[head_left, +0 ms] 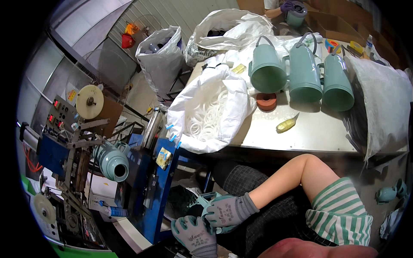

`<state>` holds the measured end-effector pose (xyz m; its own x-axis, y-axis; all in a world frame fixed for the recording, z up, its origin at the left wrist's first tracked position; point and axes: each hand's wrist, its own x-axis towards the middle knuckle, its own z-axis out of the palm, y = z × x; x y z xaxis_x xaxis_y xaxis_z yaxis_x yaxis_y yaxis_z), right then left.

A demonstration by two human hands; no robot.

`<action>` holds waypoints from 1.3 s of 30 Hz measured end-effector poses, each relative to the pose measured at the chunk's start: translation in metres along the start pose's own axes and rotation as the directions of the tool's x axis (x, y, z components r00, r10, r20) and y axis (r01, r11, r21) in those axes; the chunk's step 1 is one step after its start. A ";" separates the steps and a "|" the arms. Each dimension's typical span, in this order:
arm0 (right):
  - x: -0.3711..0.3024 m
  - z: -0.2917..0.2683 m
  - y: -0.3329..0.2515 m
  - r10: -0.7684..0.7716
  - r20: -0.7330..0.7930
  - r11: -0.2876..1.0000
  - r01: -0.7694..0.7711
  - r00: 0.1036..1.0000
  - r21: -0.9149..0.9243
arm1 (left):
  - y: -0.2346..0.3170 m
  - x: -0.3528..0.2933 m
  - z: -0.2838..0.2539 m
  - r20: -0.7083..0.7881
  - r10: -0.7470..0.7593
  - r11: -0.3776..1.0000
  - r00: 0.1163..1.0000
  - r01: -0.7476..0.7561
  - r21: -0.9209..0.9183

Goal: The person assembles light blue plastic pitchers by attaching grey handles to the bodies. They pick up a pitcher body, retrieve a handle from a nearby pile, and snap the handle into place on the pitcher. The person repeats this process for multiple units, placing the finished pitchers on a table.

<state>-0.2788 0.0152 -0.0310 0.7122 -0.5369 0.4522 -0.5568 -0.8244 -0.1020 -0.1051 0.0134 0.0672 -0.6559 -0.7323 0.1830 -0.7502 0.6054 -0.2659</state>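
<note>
Three green jugs (pixel 303 73) beside ring-filled bag (pixel 211 114).

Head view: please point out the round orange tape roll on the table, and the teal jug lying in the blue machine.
round orange tape roll (pixel 266 101), head view, top face.
teal jug (pixel 112 163), head view, ribbed side.

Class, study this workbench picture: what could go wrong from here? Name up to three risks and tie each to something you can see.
1. The white bag of rings sags over the table edge; it might slide off and spill.
2. The three green jugs lie on their sides, so a bump could set them rolling.
3. Both gloved hands, left hand and right hand, work low on a pale green part close to the blue machine; a glove might snag there.
</note>
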 end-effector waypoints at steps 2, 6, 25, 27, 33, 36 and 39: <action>0.000 -0.003 0.000 0.004 -0.016 1.000 -0.003 1.000 0.007 | -0.011 0.003 0.006 -0.043 0.092 0.994 0.995 -0.089 0.066; -0.007 -0.003 -0.006 0.019 -0.036 0.999 -0.018 0.999 0.027 | -0.013 0.002 0.020 0.002 -0.009 0.992 1.000 0.009 -0.126; -0.035 -0.014 -0.006 0.282 -0.259 0.959 -0.261 0.924 0.115 | -0.009 0.024 0.037 -0.206 0.048 0.856 0.977 -0.147 -0.496; -0.057 -0.062 0.015 0.384 -0.389 0.911 -0.276 0.838 0.306 | -0.015 0.028 0.039 -0.004 -0.199 0.272 0.980 0.051 -0.961; -0.108 -0.131 0.051 0.930 -0.266 0.260 0.056 0.253 0.964 | -0.039 0.061 0.135 0.097 -0.495 -0.141 0.863 0.030 -0.990; -0.191 -0.101 0.087 0.993 -0.098 0.110 -0.197 0.067 0.974 | -0.010 0.153 0.132 0.204 -0.502 -0.284 0.841 0.063 -0.957; -0.196 -0.115 0.078 0.986 -0.157 0.152 -0.092 -0.059 0.984 | 0.011 0.239 0.167 0.159 -0.579 -0.508 0.800 -0.201 -0.838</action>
<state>-0.5113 0.0768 -0.0255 -0.6584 -0.7525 0.0121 0.2709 -0.2519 -0.9291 -0.2562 -0.2071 -0.0498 -0.0769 -0.9857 0.1496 0.4421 0.1008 0.8913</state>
